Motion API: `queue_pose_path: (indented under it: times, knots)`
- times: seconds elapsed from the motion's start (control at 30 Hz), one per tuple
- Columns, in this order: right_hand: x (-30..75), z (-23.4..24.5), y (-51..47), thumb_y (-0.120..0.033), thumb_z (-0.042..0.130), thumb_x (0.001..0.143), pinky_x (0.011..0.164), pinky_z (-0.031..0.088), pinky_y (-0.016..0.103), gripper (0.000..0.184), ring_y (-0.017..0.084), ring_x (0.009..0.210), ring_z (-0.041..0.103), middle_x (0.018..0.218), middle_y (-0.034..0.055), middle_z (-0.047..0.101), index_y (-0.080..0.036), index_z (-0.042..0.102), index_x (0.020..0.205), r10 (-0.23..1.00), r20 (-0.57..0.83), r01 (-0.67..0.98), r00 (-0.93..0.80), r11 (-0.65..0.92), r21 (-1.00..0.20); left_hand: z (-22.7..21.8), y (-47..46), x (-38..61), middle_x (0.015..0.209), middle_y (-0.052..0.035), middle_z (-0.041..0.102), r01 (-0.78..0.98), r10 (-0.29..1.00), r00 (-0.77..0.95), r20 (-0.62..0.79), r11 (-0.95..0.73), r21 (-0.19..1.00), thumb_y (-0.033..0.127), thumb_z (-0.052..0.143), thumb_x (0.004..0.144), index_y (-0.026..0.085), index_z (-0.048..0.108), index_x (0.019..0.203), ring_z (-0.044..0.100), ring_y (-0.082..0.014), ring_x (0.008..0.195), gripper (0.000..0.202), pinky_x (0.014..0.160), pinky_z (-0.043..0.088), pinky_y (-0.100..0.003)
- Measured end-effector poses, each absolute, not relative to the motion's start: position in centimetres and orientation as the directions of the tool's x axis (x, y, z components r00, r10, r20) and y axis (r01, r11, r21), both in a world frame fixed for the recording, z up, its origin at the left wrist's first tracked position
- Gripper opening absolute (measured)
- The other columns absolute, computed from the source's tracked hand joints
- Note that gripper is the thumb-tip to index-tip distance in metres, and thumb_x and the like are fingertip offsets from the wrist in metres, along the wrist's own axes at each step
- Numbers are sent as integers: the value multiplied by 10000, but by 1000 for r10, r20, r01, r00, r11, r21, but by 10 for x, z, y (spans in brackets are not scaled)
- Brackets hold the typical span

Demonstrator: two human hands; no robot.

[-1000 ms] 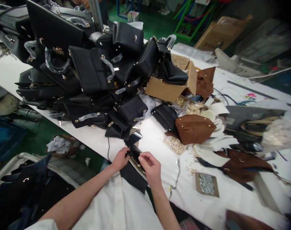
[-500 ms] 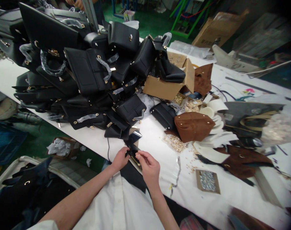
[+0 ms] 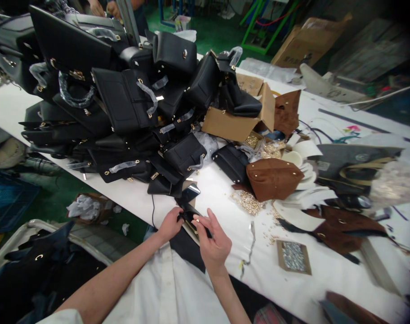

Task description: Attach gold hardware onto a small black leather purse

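Observation:
A black leather bag piece with gold trim lies at the near edge of the white table. My left hand pinches its left end. My right hand pinches a small gold fitting against the piece, with the other fingers spread and lifted. A dark phone lies just beyond both hands.
A big heap of black handbags fills the table's left. An open cardboard box, a brown suede bag, loose gold studs and a small stud card sit to the right. A bin of dark bags stands lower left.
The fingers of my right hand have spread and lifted while thumb and forefinger stay on the fitting. My left hand has kept its grip.

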State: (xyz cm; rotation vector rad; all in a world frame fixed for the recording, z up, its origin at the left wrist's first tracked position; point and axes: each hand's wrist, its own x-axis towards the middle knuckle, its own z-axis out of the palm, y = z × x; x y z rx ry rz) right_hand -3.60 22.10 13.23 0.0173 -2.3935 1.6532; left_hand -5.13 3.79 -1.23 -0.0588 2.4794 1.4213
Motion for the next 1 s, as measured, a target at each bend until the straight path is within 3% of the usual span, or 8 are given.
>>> queue_pose_path:
  times: [0.37, 0.47, 0.57, 0.67, 0.73, 0.8, 0.9, 1.0]
  knots:
    - [-34, 138, 220, -174, 718, 967, 1104, 628, 413, 605, 187, 1012, 789, 1155, 43, 802, -271, 567, 1544, 105, 262, -199, -959, 408, -891, -9, 38, -52, 1173, -80, 683, -186, 101, -957, -271, 506, 843, 133, 631, 845, 224, 653, 1151, 641, -248, 1130, 320, 1075, 502, -419]
    - [-42, 130, 225, -217, 697, 984, 1069, 620, 381, 387, 190, 1057, 767, 1180, 65, 792, -255, 716, 1369, 67, 221, -178, -973, 386, -905, -9, 38, -51, 1184, -81, 685, -180, 104, -958, -266, 504, 845, 126, 634, 841, 223, 655, 1159, 640, -246, 1132, 334, 1078, 500, -417]
    - [-57, 87, 252, -346, 659, 1007, 1061, 591, 368, 249, 203, 1108, 740, 1204, 87, 781, -215, 798, 1167, 110, 41, 8, -993, 411, -911, -12, 38, -49, 1194, -80, 686, -183, 101, -958, -269, 508, 841, 112, 637, 831, 224, 657, 1165, 642, -241, 1135, 354, 1074, 501, -406]
    - [-75, 20, 299, -476, 631, 975, 995, 586, 407, 397, 235, 989, 751, 1121, 104, 798, -178, 795, 1181, 311, -186, 322, -932, 473, -820, -15, 37, -48, 1194, -77, 685, -191, 102, -955, -280, 511, 838, 116, 633, 842, 227, 657, 1170, 646, -238, 1134, 347, 1063, 512, -399]
    - [-83, -16, 328, -501, 596, 959, 979, 580, 427, 456, 246, 924, 750, 1036, 112, 803, -159, 794, 1186, 342, -288, 433, -895, 503, -748, -14, 37, -48, 1198, -77, 685, -193, 107, -953, -284, 508, 839, 127, 631, 855, 230, 655, 1176, 647, -239, 1137, 339, 1054, 521, -398]
    - [-84, -32, 344, -511, 561, 966, 1002, 573, 440, 534, 253, 978, 745, 1134, 140, 787, -143, 746, 1305, 317, -264, 404, -911, 559, -724, -12, 37, -47, 1215, -81, 689, -195, 108, -952, -287, 509, 838, 134, 629, 861, 230, 653, 1187, 648, -243, 1148, 341, 1060, 523, -404]
    - [-71, -15, 335, -468, 526, 1012, 1046, 562, 448, 553, 250, 1087, 712, 1336, 172, 706, -145, 640, 1447, 278, -58, 235, -959, 662, -711, -8, 37, -47, 1235, -93, 702, -190, 104, -953, -283, 522, 831, 144, 625, 869, 221, 654, 1215, 657, -254, 1156, 355, 1079, 520, -422]
    - [-42, 16, 300, -348, 506, 1062, 1078, 558, 381, 339, 208, 1136, 701, 1262, 107, 729, -216, 703, 1304, 60, 24, 21, -998, 653, -757, -9, 37, -47, 1264, -93, 708, -196, 109, -951, -289, 512, 836, 157, 635, 870, 225, 658, 1242, 658, -259, 1192, 379, 1110, 518, -432]
